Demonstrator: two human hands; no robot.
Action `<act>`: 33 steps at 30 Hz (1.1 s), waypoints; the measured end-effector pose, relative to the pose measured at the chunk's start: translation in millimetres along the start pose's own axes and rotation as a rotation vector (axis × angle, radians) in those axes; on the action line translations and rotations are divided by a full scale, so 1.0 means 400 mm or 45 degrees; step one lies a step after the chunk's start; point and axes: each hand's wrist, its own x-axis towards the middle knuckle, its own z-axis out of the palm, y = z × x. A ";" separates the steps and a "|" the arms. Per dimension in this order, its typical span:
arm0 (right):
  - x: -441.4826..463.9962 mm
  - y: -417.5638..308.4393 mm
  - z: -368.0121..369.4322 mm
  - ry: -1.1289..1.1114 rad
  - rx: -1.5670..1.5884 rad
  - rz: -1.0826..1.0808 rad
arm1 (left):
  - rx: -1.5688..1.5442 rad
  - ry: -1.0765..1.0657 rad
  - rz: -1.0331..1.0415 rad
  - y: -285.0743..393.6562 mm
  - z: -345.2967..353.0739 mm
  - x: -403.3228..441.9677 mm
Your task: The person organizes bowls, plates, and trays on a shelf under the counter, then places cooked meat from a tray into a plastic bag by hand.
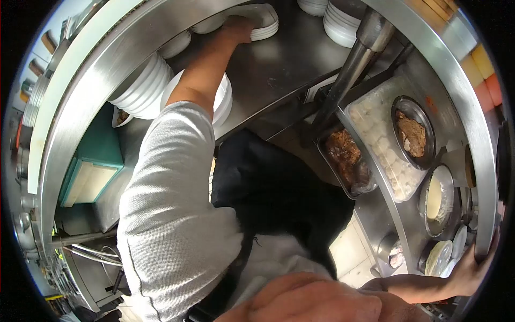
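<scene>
My left hand [240, 29] reaches far forward across the steel counter to a short stack of white dishes [264, 31]. Its fingers go inside the rim of the top dish and are partly hidden; the hand seems closed on that near rim. Under my left forearm stands a large white bowl [223, 102], beside a leaning stack of white bowls [145, 94]. Low on the right, my right hand [468, 275] is wrapped round the steel shelf edge [486, 231], with some fingers out of sight behind it.
More white bowls [341, 26] stand at the far right, near a steel post [354, 59]. On the right lie a tub of pale round pieces [383, 145], a plate of brown meat [412, 134], a tray of dark meat [346, 158] and an oval dish [441, 198]. A green box [94, 155] sits left.
</scene>
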 end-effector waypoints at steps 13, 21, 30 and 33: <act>0.022 -0.063 -0.020 0.006 -0.184 0.296 | -0.060 0.098 -0.141 -0.023 0.109 0.052; -0.030 0.042 0.010 -0.118 -0.527 0.447 | 0.004 -0.163 -0.213 -0.091 0.078 -0.076; -0.005 0.031 0.011 -0.210 -0.657 0.388 | -0.011 -0.608 -0.361 -0.151 -0.001 -0.230; 0.021 0.072 0.013 0.087 -0.538 0.027 | -0.053 -0.143 -0.340 -0.158 -0.024 -0.279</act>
